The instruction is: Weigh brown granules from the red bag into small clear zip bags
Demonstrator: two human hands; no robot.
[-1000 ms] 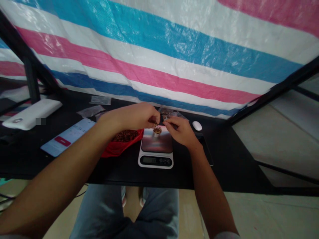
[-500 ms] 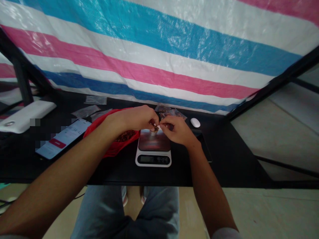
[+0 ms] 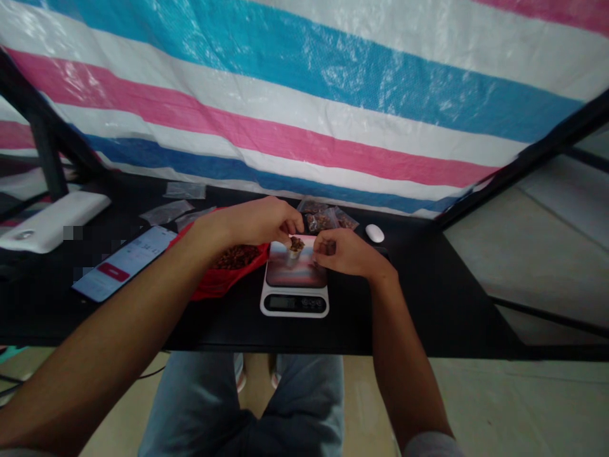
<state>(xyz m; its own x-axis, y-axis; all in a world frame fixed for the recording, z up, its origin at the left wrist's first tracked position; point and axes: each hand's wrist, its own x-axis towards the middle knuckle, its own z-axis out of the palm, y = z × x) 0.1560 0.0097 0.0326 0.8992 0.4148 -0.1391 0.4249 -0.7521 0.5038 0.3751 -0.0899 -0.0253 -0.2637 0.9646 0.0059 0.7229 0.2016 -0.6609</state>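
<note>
A white kitchen scale (image 3: 295, 293) with a shiny steel top stands near the front of the black table (image 3: 428, 304). Above its far edge my left hand (image 3: 259, 221) pinches a small clear packet (image 3: 295, 245) filled with brown bits. My right hand (image 3: 343, 252) sits just right of the packet, fingers curled in, close to it; what they hold is hidden. A red bag (image 3: 223, 274) of the same brown bits lies open under my left wrist, touching the scale's left side.
Several filled clear packets (image 3: 326, 219) lie behind the scale, and empty ones (image 3: 171, 211) at the back left. A phone (image 3: 124, 261) with a lit screen, a white power bank (image 3: 52, 219) and a white mouse (image 3: 374, 233) are on the table. A striped tarp (image 3: 304, 95) hangs behind.
The small container with brown bits has gone from the scale's far edge. My left hand now holds a filled packet there, and my right hand has drawn slightly right of it.
</note>
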